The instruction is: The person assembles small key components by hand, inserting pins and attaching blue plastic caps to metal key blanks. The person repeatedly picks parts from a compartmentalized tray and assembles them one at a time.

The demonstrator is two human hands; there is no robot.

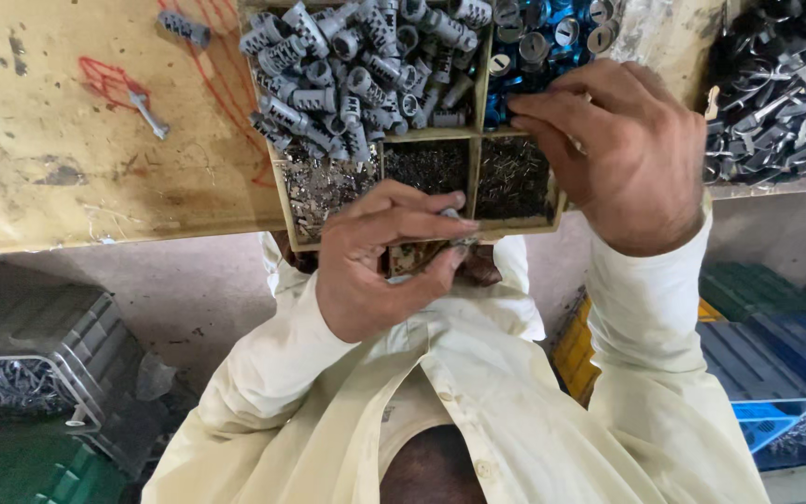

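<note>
Left hand (pixel 380 257) grip pinched on a small metal part (pixel 450 217), thumb and forefinger closed around it, just at the near edge of the divided wooden tray (pixel 478 126). Right hand (pixel 622 154) curled over the tray's right side, fingertips (pixel 524 121) at the divider by the blue caps (pixel 543 42); whether it holds anything, can't tell. Grey metal cylinders (pixel 356 65) fill the big compartment. Tray sits on the worn bench (pixel 76 140).
</note>
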